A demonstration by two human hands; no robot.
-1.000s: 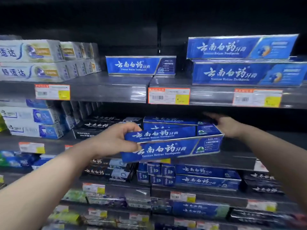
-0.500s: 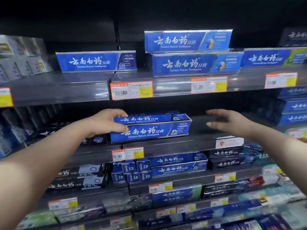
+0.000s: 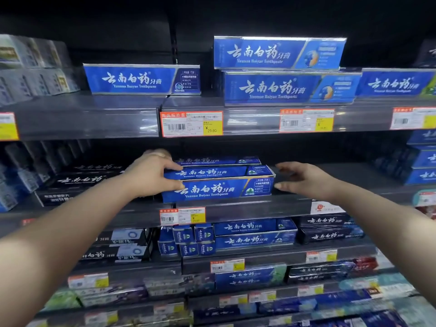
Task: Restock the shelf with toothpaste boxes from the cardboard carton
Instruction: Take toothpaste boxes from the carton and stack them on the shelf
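Observation:
A long blue toothpaste box [image 3: 219,182] lies on the middle shelf [image 3: 259,206], its front face toward me. My left hand [image 3: 151,175] grips its left end, thumb on the front face and fingers over the top. Another blue box [image 3: 219,160] lies just behind it. My right hand [image 3: 304,179] hovers at the box's right end with fingers spread and relaxed, fingertips close to the box's corner, holding nothing. The cardboard carton is out of view.
The upper shelf [image 3: 94,123] holds a single blue box [image 3: 141,79] and two stacked blue boxes [image 3: 283,72]. Black toothpaste boxes [image 3: 77,182] lie left of my left hand. Blue boxes [image 3: 422,159] stand stacked at the right edge. Lower shelves carry more boxes [image 3: 247,234] and price tags.
My left hand has set the blue box down on the middle shelf and still grips it. My right hand let go of its right end and came back close to it. The view shifted right.

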